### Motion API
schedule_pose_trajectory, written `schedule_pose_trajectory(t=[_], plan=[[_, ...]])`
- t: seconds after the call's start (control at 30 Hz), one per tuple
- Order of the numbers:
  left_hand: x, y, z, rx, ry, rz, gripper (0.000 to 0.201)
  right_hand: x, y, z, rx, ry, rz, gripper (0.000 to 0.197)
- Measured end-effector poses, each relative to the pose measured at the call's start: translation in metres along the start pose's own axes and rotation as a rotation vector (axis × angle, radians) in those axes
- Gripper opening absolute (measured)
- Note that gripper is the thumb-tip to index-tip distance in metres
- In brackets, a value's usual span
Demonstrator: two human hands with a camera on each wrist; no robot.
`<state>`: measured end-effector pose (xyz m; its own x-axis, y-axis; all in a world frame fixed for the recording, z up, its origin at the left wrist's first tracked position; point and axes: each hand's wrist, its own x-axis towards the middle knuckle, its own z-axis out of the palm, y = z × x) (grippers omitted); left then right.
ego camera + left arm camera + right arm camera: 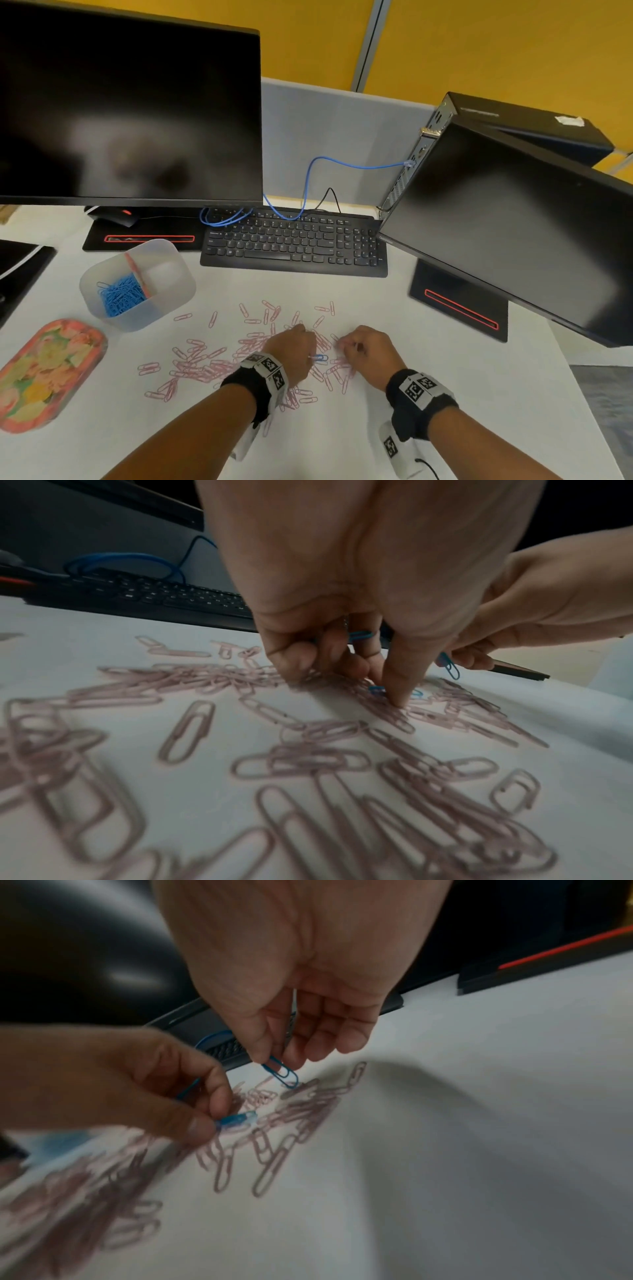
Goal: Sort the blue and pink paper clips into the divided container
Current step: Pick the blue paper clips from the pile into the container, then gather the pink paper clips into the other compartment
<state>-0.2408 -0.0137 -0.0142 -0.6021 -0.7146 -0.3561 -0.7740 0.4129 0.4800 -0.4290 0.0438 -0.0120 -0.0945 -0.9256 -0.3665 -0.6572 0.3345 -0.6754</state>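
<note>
Now, left hand: the left hand [294, 356] reaches down into the clip pile, fingers curled, thumb and fingertip pinching a blue paper clip [236, 1119] at the table surface; the left wrist view also shows more blue wire tucked among its curled fingers [359, 635].
Right hand: the right hand [368, 353] hovers just beside the left, fingers bent downward, thumb and forefinger pinching a second blue clip [281, 1073] that dangles above the pile.
Pink clips: pink paper clips [205, 363] lie scattered loose across the white table [428, 359], thickest under and around both hands, thinning toward the far edge of the spread (the wrist views blur the nearest ones).
Divided container: a translucent container [171, 291] stands on the table to the left of the pile and beyond it, near the keyboard, split by a central wall.
Sorted blue clips: a heap of blue clips [120, 294] fills the container's left compartment; what the right compartment holds cannot be made out.
Tray: a floral oval tray [48, 373] rests at the left table edge, nearer than the container.
Keyboard: a black keyboard [294, 243] sits beyond the clips, with a blue cable [308, 185] looping over it.
Screens: a dark monitor [130, 102] stands at the back left, and another monitor [513, 222] tilts at the right.
</note>
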Motion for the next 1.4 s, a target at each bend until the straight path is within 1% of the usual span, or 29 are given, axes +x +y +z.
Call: schedule_pose_trajectory(t=[0.13, 0.23, 0.33, 0.37, 0.43, 0.53, 0.6, 0.67, 0.77, 0.83, 0.93, 1.0, 1.03, 1.1, 1.2, 1.27, 1.33, 1.37, 1.4], plan=[[-0.001, -0.003, -0.003, -0.09, 0.002, -0.039, 0.005, 0.001, -0.009, -0.005, 0.151, 0.103, 0.048, 0.014], [-0.004, -0.007, -0.008, -0.324, 0.051, -0.09, 0.015, 0.002, -0.018, -0.009, 0.275, 0.148, 0.081, 0.02], [-0.009, -0.015, -0.015, -0.55, 0.103, -0.139, 0.016, 0.006, -0.027, -0.009, 0.454, 0.153, 0.128, 0.025], [-0.011, -0.018, -0.018, -0.597, 0.104, -0.143, 0.018, 0.007, -0.033, -0.009, 0.519, 0.137, 0.148, 0.023], [-0.016, -0.029, -0.024, -0.73, 0.063, -0.159, 0.024, 0.01, -0.048, -0.008, 0.635, 0.087, 0.199, 0.014], [-0.032, -0.043, -0.038, -1.078, -0.012, -0.282, 0.03, 0.014, -0.076, 0.002, 0.76, -0.039, 0.267, 0.013], [-0.046, -0.052, -0.05, -1.285, 0.009, -0.354, 0.027, 0.017, -0.099, 0.014, 0.78, -0.133, 0.269, 0.012], [-0.061, -0.062, -0.061, -1.459, 0.049, -0.387, 0.022, 0.022, -0.124, 0.028, 0.75, -0.213, 0.237, 0.012], [-0.085, -0.08, -0.076, -1.639, 0.131, -0.442, 0.018, 0.033, -0.166, 0.05, 0.672, -0.29, 0.184, 0.01], [-0.1, -0.094, -0.088, -1.67, 0.234, -0.484, 0.018, 0.042, -0.197, 0.065, 0.618, -0.342, 0.139, 0.01], [-0.12, -0.118, -0.116, -1.604, 0.457, -0.531, 0.021, 0.058, -0.244, 0.087, 0.519, -0.389, 0.051, 0.009], [-0.132, -0.135, -0.138, -1.564, 0.591, -0.554, 0.019, 0.069, -0.274, 0.104, 0.45, -0.392, -0.008, 0.01], [-0.136, -0.143, -0.146, -1.542, 0.631, -0.563, 0.018, 0.075, -0.287, 0.113, 0.413, -0.378, -0.037, 0.012], [-0.136, -0.158, -0.16, -1.499, 0.657, -0.595, 0.021, 0.085, -0.306, 0.128, 0.338, -0.336, -0.093, 0.014], [-0.129, -0.175, -0.17, -1.481, 0.642, -0.692, 0.028, 0.095, -0.319, 0.144, 0.23, -0.294, -0.139, 0.016], [-0.124, -0.18, -0.169, -1.439, 0.631, -0.677, 0.026, 0.098, -0.32, 0.148, 0.176, -0.283, -0.158, 0.018], [-0.122, -0.185, -0.164, -1.393, 0.591, -0.652, 0.031, 0.097, -0.316, 0.143, 0.156, -0.266, -0.176, 0.018], [-0.124, -0.187, -0.16, -1.358, 0.581, -0.631, 0.032, 0.095, -0.308, 0.138, 0.168, -0.25, -0.174, 0.018], [-0.127, -0.188, -0.156, -1.326, 0.604, -0.594, 0.028, 0.092, -0.297, 0.132, 0.188, -0.223, -0.171, 0.018]])
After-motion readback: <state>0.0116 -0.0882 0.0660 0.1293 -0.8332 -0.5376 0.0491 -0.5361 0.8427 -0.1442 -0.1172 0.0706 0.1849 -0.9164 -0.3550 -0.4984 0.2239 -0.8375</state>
